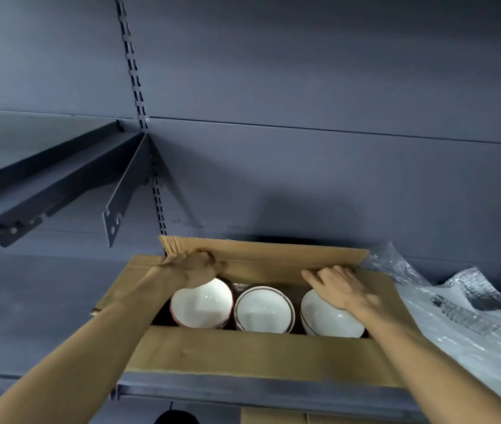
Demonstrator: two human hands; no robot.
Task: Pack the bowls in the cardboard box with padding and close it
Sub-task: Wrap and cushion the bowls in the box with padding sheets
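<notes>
Three white ceramic bowls (pixel 263 310) fill the open brown cardboard box (pixel 243 353) side by side; crumpled clear bubble wrap (pixel 463 316) blocks its right, and a dark metal shelf bracket (pixel 123 191) hangs above left.

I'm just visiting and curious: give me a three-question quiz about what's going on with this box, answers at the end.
1. How many bowls show in the cardboard box?
2. True or false: the far flap is already folded flat over the bowls.
3. What lies right of the box: A) bubble wrap, B) a tape roll, C) a lid?

Key:
1. Three: left bowl, middle bowl, right bowl.
2. False: it stands up, with the left hand gripping it and the right hand on it.
3. A, bubble wrap.
</notes>
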